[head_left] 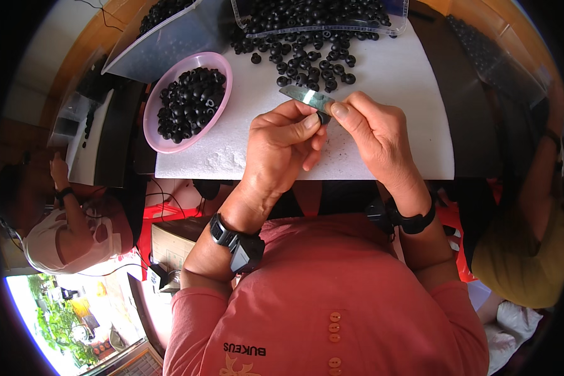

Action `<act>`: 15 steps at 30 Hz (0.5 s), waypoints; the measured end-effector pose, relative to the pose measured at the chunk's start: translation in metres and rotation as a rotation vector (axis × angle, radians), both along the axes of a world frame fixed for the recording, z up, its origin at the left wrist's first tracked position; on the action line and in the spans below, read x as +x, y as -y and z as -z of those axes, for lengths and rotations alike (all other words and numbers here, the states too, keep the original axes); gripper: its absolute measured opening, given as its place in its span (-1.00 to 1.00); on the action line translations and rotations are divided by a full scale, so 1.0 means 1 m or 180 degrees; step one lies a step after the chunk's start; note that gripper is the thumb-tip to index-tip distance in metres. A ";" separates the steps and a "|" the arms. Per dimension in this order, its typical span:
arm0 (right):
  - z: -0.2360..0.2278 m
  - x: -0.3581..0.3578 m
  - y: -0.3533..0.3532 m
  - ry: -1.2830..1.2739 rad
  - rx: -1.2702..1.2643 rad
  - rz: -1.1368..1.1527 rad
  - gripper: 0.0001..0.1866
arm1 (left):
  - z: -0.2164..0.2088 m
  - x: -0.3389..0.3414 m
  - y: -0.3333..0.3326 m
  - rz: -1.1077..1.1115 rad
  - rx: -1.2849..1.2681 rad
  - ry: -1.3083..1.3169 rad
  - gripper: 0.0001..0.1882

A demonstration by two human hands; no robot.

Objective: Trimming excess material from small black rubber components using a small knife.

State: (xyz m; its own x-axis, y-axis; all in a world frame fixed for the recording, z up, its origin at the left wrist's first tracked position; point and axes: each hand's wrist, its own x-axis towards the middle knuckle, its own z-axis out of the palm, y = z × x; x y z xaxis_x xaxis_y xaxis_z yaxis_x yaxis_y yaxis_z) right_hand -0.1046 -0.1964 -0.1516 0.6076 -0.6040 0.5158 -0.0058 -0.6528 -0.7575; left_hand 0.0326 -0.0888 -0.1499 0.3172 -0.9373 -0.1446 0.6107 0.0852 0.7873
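Note:
My left hand [285, 135] pinches a small round black part [323, 118] between thumb and fingers, above the near edge of a white work surface. In my right hand [376, 128] is a knife [307, 96], its blade pointing left across the top of the left fingers and lying close to the part. Its handle is hidden in the grip. Beyond the hands lies a loose spread of small black parts [313, 69], rounded, some with a hole. To the left, a pink bowl [151, 128] holds many more of them.
A clear plastic bin [319, 30] of black parts lies at the far edge of the white board [413, 125]. A grey-blue bin [169, 47] stands behind the bowl. One person [75, 229] sits at the left, another [520, 250] at the right. A cardboard box [172, 244] is below the table.

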 end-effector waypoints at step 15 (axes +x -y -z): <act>0.003 0.002 -0.002 0.0050 -0.0538 -0.0232 -0.66 | -0.002 -0.002 0.000 -0.0093 0.0066 0.0029 -0.82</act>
State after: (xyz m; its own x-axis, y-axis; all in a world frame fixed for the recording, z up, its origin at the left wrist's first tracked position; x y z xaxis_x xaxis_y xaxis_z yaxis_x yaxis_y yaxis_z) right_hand -0.1026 -0.1945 -0.1544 0.6378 -0.4626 0.6158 0.0570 -0.7690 -0.6367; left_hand 0.0310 -0.0889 -0.1483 0.3457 -0.9245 -0.1608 0.6009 0.0866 0.7946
